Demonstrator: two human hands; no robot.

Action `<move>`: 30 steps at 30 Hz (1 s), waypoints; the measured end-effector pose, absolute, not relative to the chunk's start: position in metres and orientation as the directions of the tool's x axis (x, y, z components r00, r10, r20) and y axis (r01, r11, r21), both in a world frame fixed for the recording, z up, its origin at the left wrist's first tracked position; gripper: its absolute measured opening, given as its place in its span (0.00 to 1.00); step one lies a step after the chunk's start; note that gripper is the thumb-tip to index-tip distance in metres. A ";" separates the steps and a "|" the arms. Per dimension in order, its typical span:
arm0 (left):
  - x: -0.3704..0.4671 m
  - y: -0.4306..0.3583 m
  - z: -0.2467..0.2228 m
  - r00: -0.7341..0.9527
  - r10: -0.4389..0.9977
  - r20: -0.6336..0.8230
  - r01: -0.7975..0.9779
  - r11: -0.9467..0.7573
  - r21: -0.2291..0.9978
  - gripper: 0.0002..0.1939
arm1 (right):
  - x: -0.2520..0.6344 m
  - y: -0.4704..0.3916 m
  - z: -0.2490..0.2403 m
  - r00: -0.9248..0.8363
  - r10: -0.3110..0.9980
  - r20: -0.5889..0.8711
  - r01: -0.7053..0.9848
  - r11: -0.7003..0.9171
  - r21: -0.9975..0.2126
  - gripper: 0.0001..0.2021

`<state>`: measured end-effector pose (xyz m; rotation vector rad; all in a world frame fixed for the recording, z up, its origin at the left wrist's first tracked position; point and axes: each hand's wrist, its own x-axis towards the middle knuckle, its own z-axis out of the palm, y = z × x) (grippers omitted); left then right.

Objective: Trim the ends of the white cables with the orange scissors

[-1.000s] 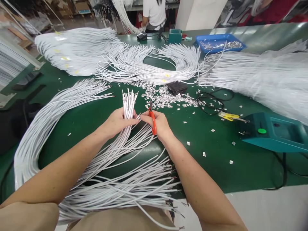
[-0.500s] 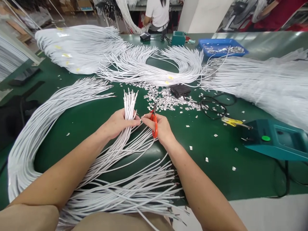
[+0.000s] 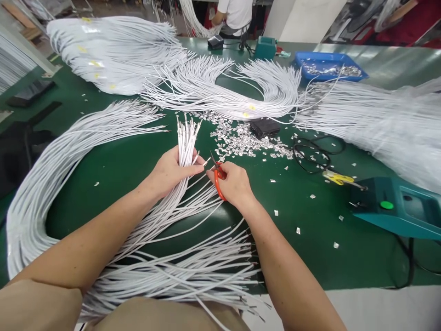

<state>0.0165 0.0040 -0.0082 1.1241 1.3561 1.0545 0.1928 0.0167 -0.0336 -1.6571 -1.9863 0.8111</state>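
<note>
My left hand [image 3: 171, 169] is closed around a bundle of white cables [image 3: 186, 143], whose stripped ends point up and away from me. One cable end [image 3: 206, 162] sticks out to the right past the left thumb. Close beside it, my right hand [image 3: 235, 183] grips small scissors [image 3: 219, 179] with orange handles, their dark blades pointing up and left toward that cable end. Whether the blades touch it I cannot tell. More loose white cables [image 3: 203, 271] lie in front of my body, their ends fanned to the right.
Silvery foil pieces [image 3: 237, 140] are scattered beyond my hands, near a black box [image 3: 264, 128]. A teal machine [image 3: 396, 202] stands at right, with yellow-handled scissors [image 3: 339, 178] beside it. Cable bundles [image 3: 113, 55] and a blue tray [image 3: 330, 64] lie farther back. A co-worker [image 3: 237, 16] sits beyond.
The scissors have turned from upright to tilting left, and my right fingers have drawn slightly away from the left hand. The view has shifted slightly.
</note>
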 end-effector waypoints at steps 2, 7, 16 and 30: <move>0.016 0.004 -0.009 -0.025 0.987 -0.159 0.106 0.161 0.981 0.19 | 0.193 0.016 -0.033 -0.208 0.978 -0.023 0.743 0.143 -0.653 0.15; 0.016 0.004 -0.010 -0.048 0.991 -0.127 0.157 0.133 0.979 0.19 | 0.194 0.015 -0.032 -0.263 0.965 0.022 0.784 0.226 -0.578 0.15; 0.017 0.004 -0.008 -0.069 0.993 -0.101 0.257 0.115 0.960 0.21 | 0.193 0.013 -0.030 -0.287 0.954 0.082 0.816 0.289 -0.501 0.17; 0.016 0.005 -0.007 -0.003 0.997 -0.079 0.227 0.078 0.971 0.20 | 0.197 0.013 -0.033 -0.289 0.938 0.191 0.832 0.345 -0.434 0.17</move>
